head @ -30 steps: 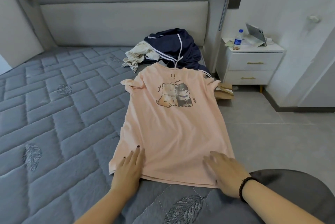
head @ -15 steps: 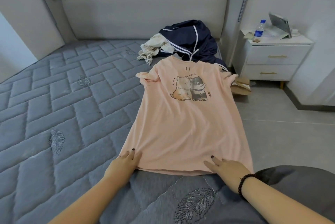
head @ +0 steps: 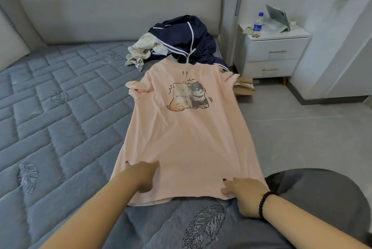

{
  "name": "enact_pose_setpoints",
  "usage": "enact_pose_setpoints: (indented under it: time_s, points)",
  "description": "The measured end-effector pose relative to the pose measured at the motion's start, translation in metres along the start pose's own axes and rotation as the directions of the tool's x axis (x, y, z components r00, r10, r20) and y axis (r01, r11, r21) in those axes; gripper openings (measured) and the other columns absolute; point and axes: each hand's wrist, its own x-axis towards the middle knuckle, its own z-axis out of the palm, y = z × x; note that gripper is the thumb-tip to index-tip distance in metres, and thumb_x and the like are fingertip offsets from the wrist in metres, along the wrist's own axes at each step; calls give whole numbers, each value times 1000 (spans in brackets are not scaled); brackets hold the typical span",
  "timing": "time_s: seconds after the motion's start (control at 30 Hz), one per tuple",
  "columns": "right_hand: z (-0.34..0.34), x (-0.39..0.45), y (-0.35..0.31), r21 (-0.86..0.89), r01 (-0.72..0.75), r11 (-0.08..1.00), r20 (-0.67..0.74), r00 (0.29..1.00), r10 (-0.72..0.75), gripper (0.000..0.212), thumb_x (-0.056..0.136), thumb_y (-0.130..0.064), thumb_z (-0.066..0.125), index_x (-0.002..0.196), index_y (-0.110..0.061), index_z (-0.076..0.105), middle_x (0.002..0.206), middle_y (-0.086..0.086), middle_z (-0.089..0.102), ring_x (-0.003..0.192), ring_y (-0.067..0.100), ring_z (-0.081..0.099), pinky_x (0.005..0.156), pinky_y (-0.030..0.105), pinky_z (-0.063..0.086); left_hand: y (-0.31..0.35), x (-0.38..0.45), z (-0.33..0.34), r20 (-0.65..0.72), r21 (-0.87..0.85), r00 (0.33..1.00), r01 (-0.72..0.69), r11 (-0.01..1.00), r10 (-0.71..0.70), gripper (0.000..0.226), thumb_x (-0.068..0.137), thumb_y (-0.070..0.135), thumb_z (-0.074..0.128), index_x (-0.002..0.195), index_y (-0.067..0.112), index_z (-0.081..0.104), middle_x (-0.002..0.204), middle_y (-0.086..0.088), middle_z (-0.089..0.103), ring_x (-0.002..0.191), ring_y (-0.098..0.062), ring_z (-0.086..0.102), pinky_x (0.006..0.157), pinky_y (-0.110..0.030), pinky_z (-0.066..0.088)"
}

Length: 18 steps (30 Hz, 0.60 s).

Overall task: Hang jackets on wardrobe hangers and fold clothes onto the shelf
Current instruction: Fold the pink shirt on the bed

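My left hand [head: 143, 176] and right hand [head: 244, 190] press shirt [head: 187, 138] hem flat on bed [head: 60, 107], fingers straight, slightly spread.

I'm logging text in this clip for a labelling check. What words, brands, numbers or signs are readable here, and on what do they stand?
"!!": two exclamation marks printed above the two cartoon dogs on the peach-pink cotton T-shirt, the only readable sign.
Blue label on the clear plastic water bottle on the white bedside cabinet: too small and blurred to read.
Navy jacket with white stripes: no text visible.
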Motion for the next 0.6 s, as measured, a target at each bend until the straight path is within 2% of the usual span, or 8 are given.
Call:
enact_pose_setpoints:
  time_s: [0.07, 0.17, 0.27, 0.33, 0.43, 0.53, 0.6]
  points:
    - [1, 1, 3, 123, -45, 991, -91, 994, 56, 43, 86, -17, 43, 126, -26, 56, 133, -1, 55, 119, 24, 52, 95, 34, 46, 18, 18, -13, -130, -78, 987, -104, 992, 93, 72, 99, 31, 47, 155, 22, 2, 160, -7, 16, 147, -27, 17, 119, -51, 13]
    - [-4, 13, 13, 403, -88, 911, -237, 951, 197, 39, 90, -21, 41, 123, -29, 61, 126, -10, 61, 113, 14, 57, 93, 25, 46, 44, 56, -28, -279, -145, 941, -239, 960, 192, 73, 100, 41, 42, 155, 20, -1, 162, -8, -9, 150, -26, -5, 121, -45, 10]
    - [-14, 36, 31, 665, -44, 746, -280, 910, 304, 34, 93, -15, 43, 120, -25, 62, 123, -9, 61, 107, 6, 56, 87, 10, 40, 62, 102, -39, -364, -200, 912, -274, 941, 189, 72, 100, 46, 37, 155, 16, 0, 161, -12, -13, 149, -28, -12, 121, -45, 9]
    - [-20, 52, 41, 743, -11, 670, -284, 901, 329, 35, 95, -8, 40, 118, -24, 61, 123, -9, 58, 105, 1, 51, 85, 0, 33, 67, 131, -52, -381, -257, 912, -263, 930, 153, 71, 101, 48, 33, 154, 14, 1, 160, -14, -14, 148, -30, -14, 121, -47, 7]
    - [-31, 76, 62, 784, 20, 620, -292, 894, 340, 40, 96, -1, 36, 120, -25, 58, 125, -11, 52, 111, 1, 49, 94, 5, 33, 62, 174, -75, -391, -367, 920, -187, 911, 31, 71, 100, 49, 30, 154, 14, 1, 160, -16, -13, 147, -31, -16, 120, -52, 5]
    - [-43, 101, 87, 857, 52, 513, -284, 878, 385, 36, 96, -4, 42, 117, -31, 54, 120, -16, 52, 102, -7, 49, 89, 5, 38, 56, 214, -99, -423, -360, 906, -137, 923, -31, 68, 101, 46, 28, 154, 15, -3, 160, -13, -14, 147, -31, -17, 119, -53, 0]
    - [-45, 118, 102, 911, 74, 405, -267, 855, 445, 33, 94, -6, 50, 114, -31, 55, 119, -17, 54, 104, -6, 50, 91, 13, 43, 57, 237, -113, -473, -336, 880, -143, 931, -35, 66, 101, 41, 26, 154, 15, -4, 161, -12, -13, 147, -31, -16, 119, -52, 0]
